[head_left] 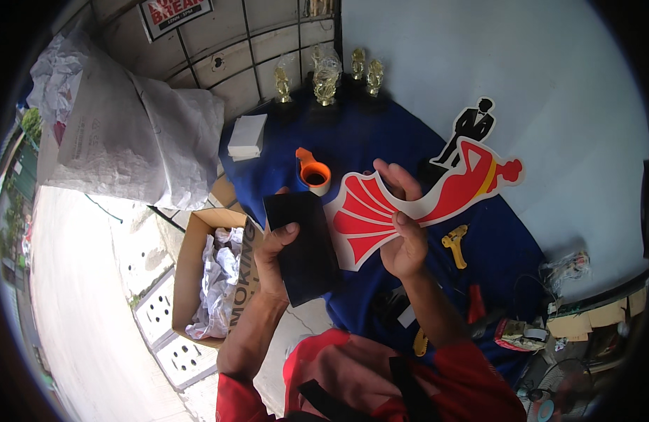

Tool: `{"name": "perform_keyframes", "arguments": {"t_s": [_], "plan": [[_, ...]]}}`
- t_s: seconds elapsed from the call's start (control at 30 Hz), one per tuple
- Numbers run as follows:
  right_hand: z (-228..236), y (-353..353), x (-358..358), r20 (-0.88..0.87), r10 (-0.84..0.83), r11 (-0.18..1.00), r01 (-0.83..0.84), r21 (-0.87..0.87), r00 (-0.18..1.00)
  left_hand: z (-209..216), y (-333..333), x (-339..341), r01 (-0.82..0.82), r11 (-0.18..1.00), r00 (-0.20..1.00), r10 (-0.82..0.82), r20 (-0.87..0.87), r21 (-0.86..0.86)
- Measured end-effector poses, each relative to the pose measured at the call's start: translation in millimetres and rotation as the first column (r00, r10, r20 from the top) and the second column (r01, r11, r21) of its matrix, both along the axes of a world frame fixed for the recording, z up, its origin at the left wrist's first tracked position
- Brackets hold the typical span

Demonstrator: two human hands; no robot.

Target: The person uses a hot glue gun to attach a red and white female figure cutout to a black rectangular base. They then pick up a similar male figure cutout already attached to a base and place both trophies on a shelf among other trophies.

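Observation:
My left hand (pixel 274 261) grips a flat black rectangular block (pixel 300 246), thumb on its face. In my right hand (pixel 407 247) is a flat cutout of a figure in a red gown (pixel 447 200) with a white border and a yellow sash. The thumb lies on its front, with the other fingers behind its far edge. The cutout's flared hem is right beside the block; whether they touch I cannot tell. Beyond it, a cutout of a figure in a black suit (pixel 472 128) stands upright. A yellow pistol-shaped tool (pixel 454 246) lies to the right of my right hand.
On the blue-covered table (pixel 409 133) are an orange-and-white round holder (pixel 314 174), a white stack (pixel 247 136) and several gold trophies (pixel 326 79). At left stand a carton of crumpled paper (pixel 187 295) and a large whitish sack (pixel 138 141). A fan (pixel 560 394) is at lower right.

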State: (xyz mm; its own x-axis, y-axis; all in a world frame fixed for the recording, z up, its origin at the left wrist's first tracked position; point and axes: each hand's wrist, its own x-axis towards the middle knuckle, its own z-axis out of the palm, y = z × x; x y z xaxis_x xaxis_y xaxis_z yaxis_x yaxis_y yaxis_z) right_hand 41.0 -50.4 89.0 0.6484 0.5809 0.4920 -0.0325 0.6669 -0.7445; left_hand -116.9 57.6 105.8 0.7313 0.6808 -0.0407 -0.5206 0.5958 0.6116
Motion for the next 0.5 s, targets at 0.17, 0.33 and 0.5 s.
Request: {"name": "perform_keyframes", "arguments": {"t_s": [0.17,0.33,0.5], "plan": [[12,-60,-1,0.559,0.504,0.629,0.164,-0.760,0.658,21,37,-36,-0.088,0.990,0.994,0.095,-0.062,0.111],[60,-42,-5,0.990,-0.143,0.854,0.506,0.118,0.012,49,45,-56,0.066,0.843,0.970,0.071,-0.234,0.533],[85,1,8,0.538,0.513,0.646,0.113,-0.755,0.669,59,28,-69,0.144,0.694,0.957,0.083,-0.277,0.706]]}}
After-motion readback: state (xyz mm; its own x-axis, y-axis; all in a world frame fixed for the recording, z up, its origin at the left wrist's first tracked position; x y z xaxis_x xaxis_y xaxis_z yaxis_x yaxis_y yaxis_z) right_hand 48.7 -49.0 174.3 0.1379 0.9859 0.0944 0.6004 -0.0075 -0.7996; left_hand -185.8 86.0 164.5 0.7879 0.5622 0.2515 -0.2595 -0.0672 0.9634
